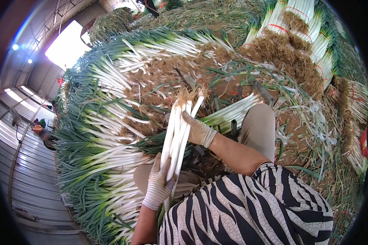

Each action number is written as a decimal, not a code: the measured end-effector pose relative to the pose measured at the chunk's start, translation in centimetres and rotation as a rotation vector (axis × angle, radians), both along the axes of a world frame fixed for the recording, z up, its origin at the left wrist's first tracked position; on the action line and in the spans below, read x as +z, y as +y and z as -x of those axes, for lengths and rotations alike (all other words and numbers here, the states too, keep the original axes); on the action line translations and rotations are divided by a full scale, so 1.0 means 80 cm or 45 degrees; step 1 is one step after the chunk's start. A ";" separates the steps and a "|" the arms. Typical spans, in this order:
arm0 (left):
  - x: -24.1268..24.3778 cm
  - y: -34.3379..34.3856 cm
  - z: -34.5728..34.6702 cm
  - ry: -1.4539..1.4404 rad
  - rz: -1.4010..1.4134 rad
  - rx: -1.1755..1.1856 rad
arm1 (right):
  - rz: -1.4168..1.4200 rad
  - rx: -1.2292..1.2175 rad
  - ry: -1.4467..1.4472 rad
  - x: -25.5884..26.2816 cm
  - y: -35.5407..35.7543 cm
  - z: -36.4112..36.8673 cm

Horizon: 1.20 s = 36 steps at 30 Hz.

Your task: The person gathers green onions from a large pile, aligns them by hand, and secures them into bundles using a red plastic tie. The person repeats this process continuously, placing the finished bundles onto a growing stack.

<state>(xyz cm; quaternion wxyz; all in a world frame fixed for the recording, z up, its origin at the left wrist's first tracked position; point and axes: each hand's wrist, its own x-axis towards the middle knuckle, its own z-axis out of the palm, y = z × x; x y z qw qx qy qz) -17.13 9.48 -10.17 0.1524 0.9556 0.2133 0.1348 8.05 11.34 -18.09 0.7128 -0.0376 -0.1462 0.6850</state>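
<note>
Several long white leeks or Welsh onions stand tilted between my two gloved hands, roots upward. My left hand wraps around the stalks lower down. Higher up, just below the roots, my right hand grips the same stalks from the right side. The green ends are mostly hidden by my left hand and my shirt. Just beyond my right hand, another group of stalks lies in a low metal frame beside my knee.
A wide curved pile of loose stalks lies to the left and ahead. Bundles tied with red bands are stacked at upper right, more at far right. Leaf and skin scraps litter the ground. Another person is at far left.
</note>
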 end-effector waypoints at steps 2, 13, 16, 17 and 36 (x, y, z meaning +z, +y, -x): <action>0.001 0.002 -0.002 -0.064 0.018 0.015 | -0.049 -0.015 -0.058 -0.003 0.007 0.001; 0.000 0.010 0.002 -0.326 0.563 -0.053 | -0.167 0.013 0.013 -0.017 0.016 0.011; -0.009 0.018 0.000 -0.308 0.569 -0.012 | -0.096 0.031 -0.067 -0.005 0.003 0.004; -0.011 0.020 -0.002 -0.251 0.527 -0.029 | -0.077 0.023 -0.075 -0.003 0.001 0.003; -0.002 0.031 -0.032 -0.173 1.069 0.384 | -0.033 0.016 -0.196 0.035 -0.004 -0.001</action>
